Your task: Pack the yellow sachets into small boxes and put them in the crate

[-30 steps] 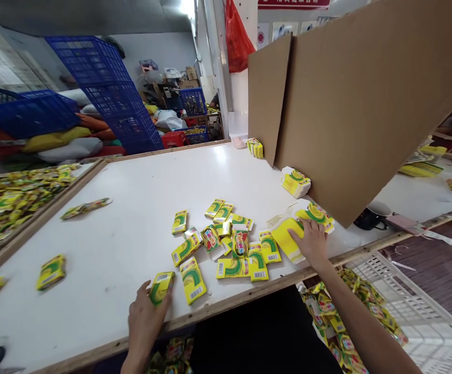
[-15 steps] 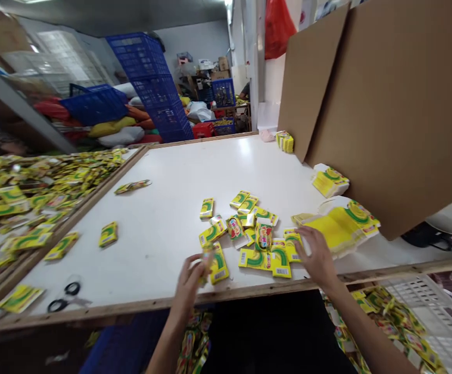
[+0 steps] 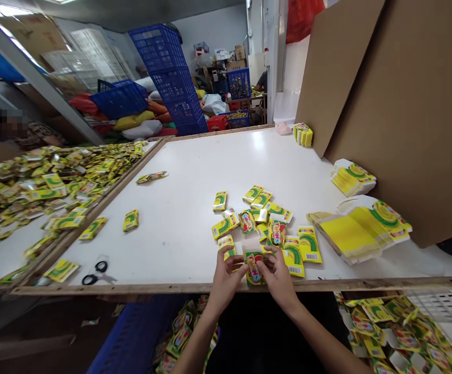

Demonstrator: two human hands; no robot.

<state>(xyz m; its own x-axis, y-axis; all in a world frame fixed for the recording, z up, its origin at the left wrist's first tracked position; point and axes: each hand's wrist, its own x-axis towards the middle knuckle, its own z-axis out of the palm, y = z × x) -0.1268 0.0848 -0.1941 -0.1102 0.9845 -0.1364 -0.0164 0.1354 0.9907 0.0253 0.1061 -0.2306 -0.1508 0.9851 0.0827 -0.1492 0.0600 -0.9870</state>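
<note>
Both my hands meet at the near edge of the white table point(image 3: 194, 208). My left hand point(image 3: 226, 278) and my right hand point(image 3: 278, 275) pinch a small yellow and green carton point(image 3: 254, 265) with a red picture between them, its white flap up. Just behind lie several more small yellow cartons point(image 3: 266, 221), loose and flat. To the right rests a fanned stack of flat yellow carton blanks point(image 3: 360, 234).
Brown cardboard sheets point(image 3: 405, 104) lean at the right. Another stack of blanks point(image 3: 352, 179) lies by them. Black scissors point(image 3: 95, 272) lie near the front left. A neighbouring table point(image 3: 35, 187) is heaped with yellow packets. White crate point(image 3: 439, 311) with cartons at lower right. Blue crates point(image 3: 171, 72) behind.
My right hand left the stack of blanks and came in to the middle. My left hand brought its carton to meet it. The camera has turned left.
</note>
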